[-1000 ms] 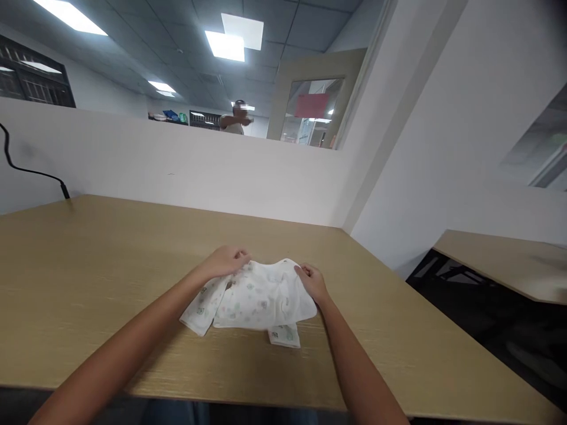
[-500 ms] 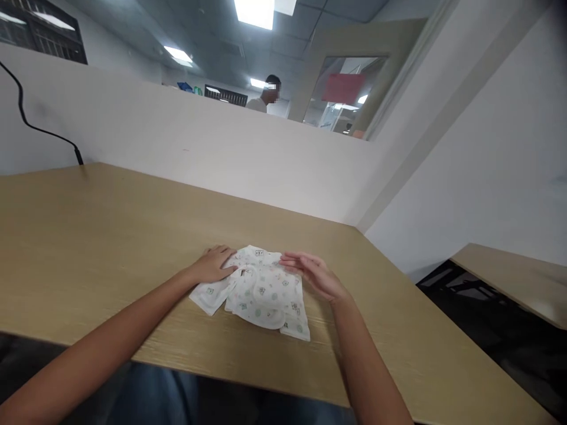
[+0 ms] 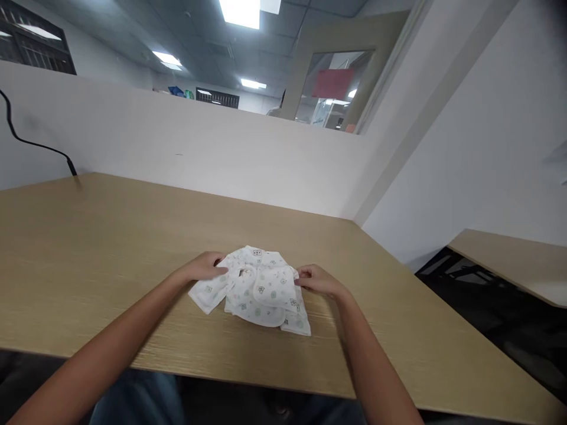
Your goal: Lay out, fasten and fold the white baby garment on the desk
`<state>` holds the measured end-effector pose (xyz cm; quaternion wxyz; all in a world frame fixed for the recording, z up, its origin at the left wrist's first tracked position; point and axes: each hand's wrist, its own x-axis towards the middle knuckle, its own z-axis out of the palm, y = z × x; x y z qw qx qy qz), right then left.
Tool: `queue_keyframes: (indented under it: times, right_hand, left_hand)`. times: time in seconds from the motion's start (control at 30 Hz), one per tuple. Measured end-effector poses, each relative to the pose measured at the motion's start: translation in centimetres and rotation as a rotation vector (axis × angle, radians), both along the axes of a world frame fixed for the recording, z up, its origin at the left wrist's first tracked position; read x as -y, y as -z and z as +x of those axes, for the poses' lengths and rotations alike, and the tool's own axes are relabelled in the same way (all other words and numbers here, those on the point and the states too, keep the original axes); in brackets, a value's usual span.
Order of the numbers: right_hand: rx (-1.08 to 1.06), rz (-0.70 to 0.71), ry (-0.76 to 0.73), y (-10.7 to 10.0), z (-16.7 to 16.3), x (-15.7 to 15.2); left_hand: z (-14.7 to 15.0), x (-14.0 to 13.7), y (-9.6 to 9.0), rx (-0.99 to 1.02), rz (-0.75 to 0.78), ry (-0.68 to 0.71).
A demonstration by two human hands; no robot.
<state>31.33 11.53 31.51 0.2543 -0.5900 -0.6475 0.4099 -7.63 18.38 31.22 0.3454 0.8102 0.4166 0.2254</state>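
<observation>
A small white baby shirt (image 3: pixel 266 289) with little grey, green and pink prints lies spread on the wooden table, its front panels overlapping and its sleeves angled down to either side. My left hand (image 3: pixel 206 266) is at the upper edge of the left sleeve, thumb on top of the cloth and fingers curled at the edge. At the opposite side, my right hand (image 3: pixel 319 280) pinches the shirt's edge near the right sleeve between thumb and fingers. The fingertips of both hands are partly hidden.
The table (image 3: pixel 146 224) meets a low white partition (image 3: pixel 221 159) at the back. A black cable (image 3: pixel 42 146) hangs down at the far left. On the right stands another light wooden surface (image 3: pixel 509 257). Beyond the partition is a door with a pink sheet (image 3: pixel 333 84).
My right hand has come off the shirt's upper part, moved right and down, and closed on its side edge. My left hand has shifted slightly left and curled in. The person behind is mostly hidden now.
</observation>
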Motion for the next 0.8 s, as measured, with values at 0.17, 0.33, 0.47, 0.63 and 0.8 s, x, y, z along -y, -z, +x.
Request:
queue_keyframes:
  times: [0.17, 0.33, 0.47, 0.63, 0.8]
  right_hand:
    - [-0.168, 0.002, 0.190, 0.7, 1.0, -0.5]
    - [-0.233, 0.127, 0.431, 1.7, 2.4, -1.2]
    - [-0.246, 0.179, 0.425, 1.8, 2.3, -1.3]
    - [-0.127, 0.016, 0.100, 0.0, 1.6, -0.1]
    - [0.028, 0.032, -0.064, -0.7, 0.6, 0.7]
  left_hand:
    - [-0.7, -0.1, -0.9, 0.166, -0.173, 0.029]
    - [-2.9, -1.8, -0.6, 0.121, -0.302, -0.002]
    - [-5.1, -3.5, -0.5, 0.004, -0.126, -0.111]
    - [-4.9, -4.1, 0.0, -0.332, 0.334, -0.405]
    - [-2.1, -2.9, 1.6, -0.353, 0.391, -0.377]
